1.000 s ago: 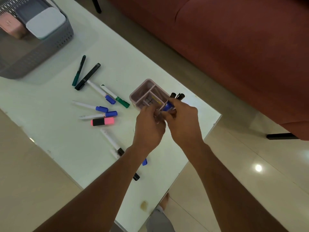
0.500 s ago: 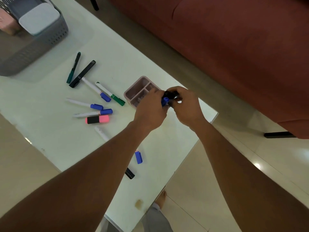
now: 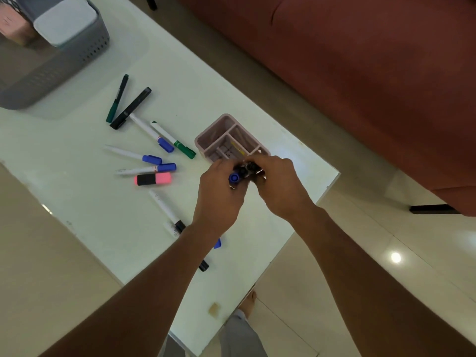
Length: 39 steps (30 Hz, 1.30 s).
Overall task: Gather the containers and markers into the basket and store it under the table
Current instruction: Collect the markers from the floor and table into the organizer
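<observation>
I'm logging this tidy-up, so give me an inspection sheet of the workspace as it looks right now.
Surface: pale glass-topped table, small brownish smudge near its near edge.
Job's things: grey perforated plastic basket at far left, already holding a pale lidded box; pink divided plastic organiser empty-looking, beside the hands; loose markers, including a pink highlighter, scattered between.
Clutter: nothing seen.
Grippers: left hand and right hand together grip a bundle of capped markers beside the organiser.
Cables: nothing seen.
Surroundings: reddish-brown sofa, tiled floor.
</observation>
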Tool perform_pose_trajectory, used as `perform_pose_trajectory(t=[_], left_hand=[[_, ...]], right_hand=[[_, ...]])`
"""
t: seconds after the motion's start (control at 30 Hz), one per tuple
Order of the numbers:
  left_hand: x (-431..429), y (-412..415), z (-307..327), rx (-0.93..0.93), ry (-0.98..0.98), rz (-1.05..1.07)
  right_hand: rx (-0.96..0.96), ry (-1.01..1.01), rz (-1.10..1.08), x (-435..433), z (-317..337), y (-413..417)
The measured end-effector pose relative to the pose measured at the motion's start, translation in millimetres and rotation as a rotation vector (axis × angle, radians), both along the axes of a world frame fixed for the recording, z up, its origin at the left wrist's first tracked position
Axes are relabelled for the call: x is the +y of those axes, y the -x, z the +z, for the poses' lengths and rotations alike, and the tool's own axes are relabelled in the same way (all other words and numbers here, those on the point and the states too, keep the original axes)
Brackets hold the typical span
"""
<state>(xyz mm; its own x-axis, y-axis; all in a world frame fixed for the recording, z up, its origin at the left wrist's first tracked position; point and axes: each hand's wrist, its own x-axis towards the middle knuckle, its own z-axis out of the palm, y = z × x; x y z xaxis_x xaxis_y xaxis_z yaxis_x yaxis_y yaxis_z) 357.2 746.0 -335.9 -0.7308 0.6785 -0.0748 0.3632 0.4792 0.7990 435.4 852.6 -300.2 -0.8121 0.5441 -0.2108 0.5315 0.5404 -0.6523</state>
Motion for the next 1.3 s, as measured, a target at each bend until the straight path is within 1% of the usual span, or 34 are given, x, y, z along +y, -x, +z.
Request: perform_pose_trajectory(t=[0.07,0.17,0.33,0.4,0.47,0.53,0.6,0.63,0.7,0.8,0.9,0.97,1.03,1.1,1.2,1.3], left_hand=[[2.4,1.0,1.7,0.021,-0.004,-0.027],[1.3,2.8,2.7,0.068,0.027,-0.06],[-11.6,4.7,-2.5,0.062,0.087,-0.064],[-18.9,3.3,-5.0,0.061,0.103,-0.069],[-29.5,-0.3,-7.3,0.047,0.089,-0.045],[-46.3,-6.1,-10.2,0.006,0.028,0.002],[-69.0,-12.4,-15.7,-0.037,-0.048,0.055],[-82.0,-14.8,-19.8,-0.04,-0.057,0.089],[-106.7,-17.6,-30.0,-0.005,-0.005,0.171],[-134.1,-17.9,-43.0,0.055,0.131,0.212],[-149.0,-13.3,-47.7,0.129,0.285,0.097],[-153.8,-7.2,-49.9,0.192,0.359,-0.024],[-156.3,0.9,-51.9,0.239,0.429,-0.136],[-156.5,11.1,-54.0,0.284,0.465,-0.238],[-156.0,27.3,-54.6,0.342,0.462,-0.376],[-153.7,42.2,-51.8,0.366,0.433,-0.458]], right_hand=[[-0.038,-0.013,-0.027,-1.0,-3.9,-0.3],[-0.02,-0.051,-0.045,-4.5,-7.9,0.2],[-0.019,-0.089,-0.095,-7.9,-15.3,-3.6],[0.018,-0.087,-0.179,-8.9,-19.8,-8.1],[0.027,-0.075,-0.311,-11.9,-25.0,-15.9],[0.052,-0.07,-0.437,-21.4,-31.2,-26.4],[0.096,-0.033,-0.5,-39.4,-38.5,-38.5],[0.099,-0.004,-0.497,-51.8,-43.1,-44.2],[0.051,0.061,-0.423,-81.0,-54.4,-51.2],[-0.106,0.141,-0.278,-123.8,-73.6,-51.2],[-0.28,0.127,-0.211,-151.7,-89.9,-41.9],[-0.313,0.076,-0.228,-159.4,-94.4,-35.2],[-0.307,0.026,-0.247,-162.3,-96.5,-30.2],[-0.296,0.025,-0.264,-161.6,-97.2,-28.1],[-0.264,0.059,-0.302,-159.8,-95.3,-29.3],[-0.207,0.044,-0.342,-159.9,-91.7,-35.2]])
